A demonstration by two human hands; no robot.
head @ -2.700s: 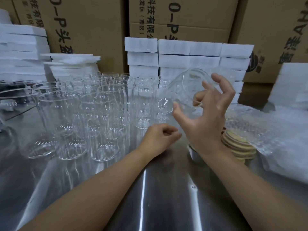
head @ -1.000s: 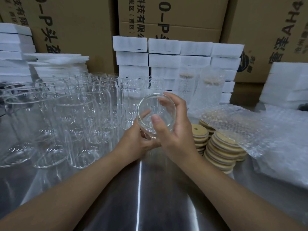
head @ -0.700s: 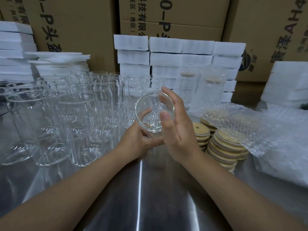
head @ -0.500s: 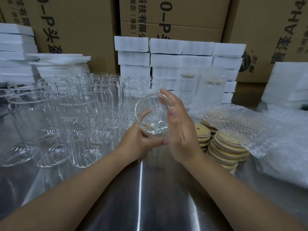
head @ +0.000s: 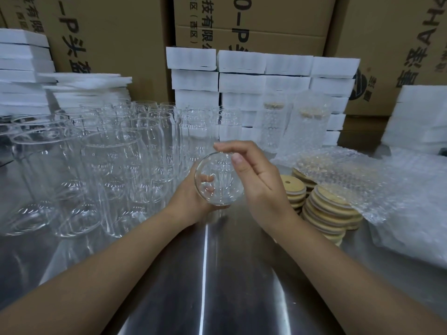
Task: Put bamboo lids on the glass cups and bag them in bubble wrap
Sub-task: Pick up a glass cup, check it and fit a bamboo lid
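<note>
A clear glass cup [head: 219, 180] is tilted with its open mouth toward me, just above the steel table. My left hand [head: 191, 197] grips its lower body from behind and below. My right hand [head: 254, 175] rests against the cup's right side, forefinger curled over the far rim, thumb tip on the near rim. Stacks of round bamboo lids [head: 324, 209] lie just right of my right hand, one with a straw hole [head: 291, 184]. Loose bubble wrap bags [head: 377, 180] partly cover them.
Several empty glass cups [head: 108, 160] crowd the table's left and back. Two bagged, lidded cups [head: 307, 124] stand at the back centre. White foam blocks [head: 263, 76] and cardboard cartons [head: 254, 25] wall the rear. Bare steel table [head: 217, 286] lies in front.
My right hand brought the cup from the right down to the centre, and my left hand took hold of its base. Since then my right fingers shifted along the rim.
</note>
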